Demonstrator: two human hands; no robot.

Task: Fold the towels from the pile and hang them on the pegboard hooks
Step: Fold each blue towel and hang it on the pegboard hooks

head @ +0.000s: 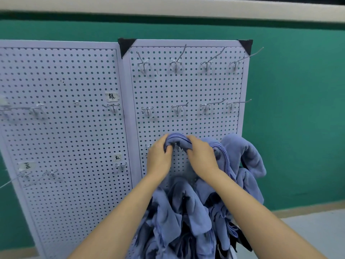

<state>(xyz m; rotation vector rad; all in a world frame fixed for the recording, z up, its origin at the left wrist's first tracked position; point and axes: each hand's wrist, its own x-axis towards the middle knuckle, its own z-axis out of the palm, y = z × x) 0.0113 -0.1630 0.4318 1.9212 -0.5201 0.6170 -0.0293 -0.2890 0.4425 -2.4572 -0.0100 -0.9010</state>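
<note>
Gripping blue towel [178, 140] between left hand [158, 157], right hand [201, 156], against pegboard [186, 86].

A teal-green painted wall [298, 109] fills the background, widest toward three o'clock. A cream horizontal ledge [186, 8] runs across twelve o'clock above it. At four o'clock a tan skirting strip [308, 208] meets a pale grey floor [317, 238]. A white paper-tape label with black handwriting [112, 96] sits at ten o'clock, a second tape label [118, 157] at eight, and a third tape label [27, 166] far out at nine. A black triangular corner cap [126, 46] shows at eleven o'clock, and another black corner cap [246, 46] at one.
</note>
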